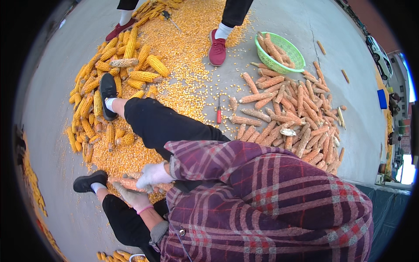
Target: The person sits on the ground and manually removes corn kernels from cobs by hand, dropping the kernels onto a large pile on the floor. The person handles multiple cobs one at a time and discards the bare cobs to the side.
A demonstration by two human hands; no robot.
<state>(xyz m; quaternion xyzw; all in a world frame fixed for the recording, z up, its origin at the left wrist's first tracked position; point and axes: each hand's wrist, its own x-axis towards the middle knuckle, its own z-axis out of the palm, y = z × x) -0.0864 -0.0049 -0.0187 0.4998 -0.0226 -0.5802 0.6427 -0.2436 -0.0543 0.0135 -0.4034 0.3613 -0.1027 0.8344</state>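
Both my hands wear pale work gloves and are low between my knees. My left hand (pixel 133 197), with a pink glove cuff, grips a mostly stripped, pinkish corn cob (pixel 126 182) from below. Pressed against it from above is my right hand (pixel 153 177), its fingers curled over the cob's near part. More pinkish cob shows behind my right hand; I cannot tell whether it is a separate piece. Loose yellow kernels (pixel 121 160) lie on the ground just beyond my hands. A heap of unshelled corn ears (pixel 88 104) rises past my right foot.
Stripped cobs (pixel 294 111) lie piled to my right, beside a green plastic basket (pixel 296 54) holding more cobs. A red-handled screwdriver (pixel 219 114) rests on the concrete; another screwdriver (pixel 171 20) lies on kernels. A person's red shoe (pixel 217 49) stands nearby. More ears (pixel 119 256) lie to my left.
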